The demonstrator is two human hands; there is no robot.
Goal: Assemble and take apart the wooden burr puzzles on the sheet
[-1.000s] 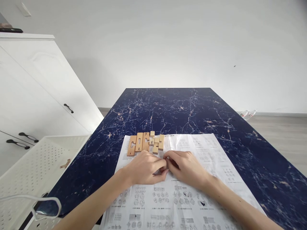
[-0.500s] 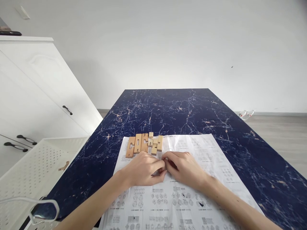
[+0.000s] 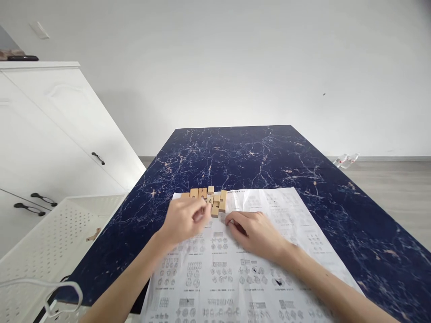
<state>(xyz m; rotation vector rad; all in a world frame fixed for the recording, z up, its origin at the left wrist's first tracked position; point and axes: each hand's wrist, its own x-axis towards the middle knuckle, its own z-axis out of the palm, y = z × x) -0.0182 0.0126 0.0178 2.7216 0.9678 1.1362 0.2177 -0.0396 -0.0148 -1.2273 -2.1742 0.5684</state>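
Observation:
My left hand (image 3: 184,220) is over the near left of a row of notched wooden puzzle pieces (image 3: 215,211), hiding part of them. Its fingers are curled in a pinch, slightly blurred, and what is between them cannot be made out. Dark numbers mark some pieces, such as the wooden piece (image 3: 202,192) at the back. My right hand (image 3: 252,229) rests on the printed paper sheet (image 3: 222,251), just right of the pieces. Its fingers are bent with the tips together; whatever they hold is hidden.
The sheet, with rows of small diagrams, lies on a dark blue marble-patterned table (image 3: 235,157). To the left stand a white perforated basket (image 3: 57,233) with a small wooden piece (image 3: 93,234) in it, a white cable (image 3: 79,291) and a white cabinet (image 3: 67,125). Clear bottles (image 3: 346,160) are beyond the right edge.
My left hand has moved left and slightly up, away from my right hand and over the wooden pieces. My right hand stays in nearly the same place. The view has shifted slightly.

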